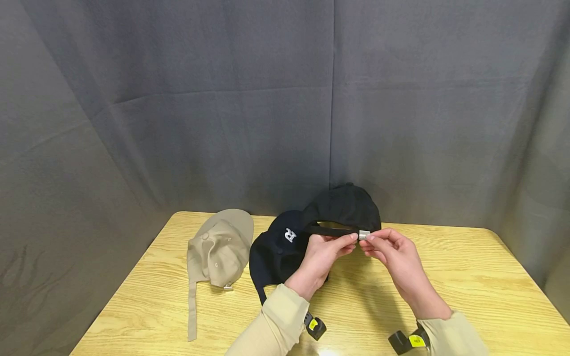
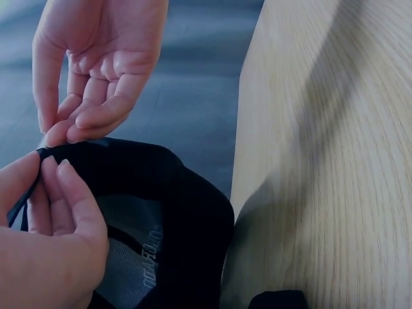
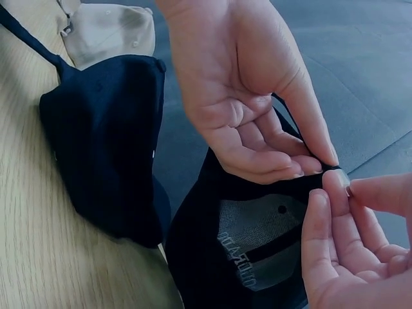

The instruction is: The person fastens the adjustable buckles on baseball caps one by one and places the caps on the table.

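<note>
A black cap (image 1: 352, 205) is held up above the table, with its back opening toward me. Thumb and fingers of my left hand (image 1: 319, 259) pinch its dark strap (image 1: 331, 231) close to a silver metal buckle (image 1: 364, 235). From the other side, my right hand (image 1: 403, 259) pinches the buckle between thumb and fingers. The two hands' fingertips nearly meet there. In the right wrist view, pale lettering (image 3: 238, 261) shows on the inside of the cap.
A navy cap (image 1: 269, 247) with a white letter R lies on the wooden table (image 1: 445, 277), left of the black cap. Farther left is a beige cap (image 1: 218, 249), its strap (image 1: 192, 311) stretched toward the front. Grey curtains (image 1: 222, 123) enclose the table's back and sides.
</note>
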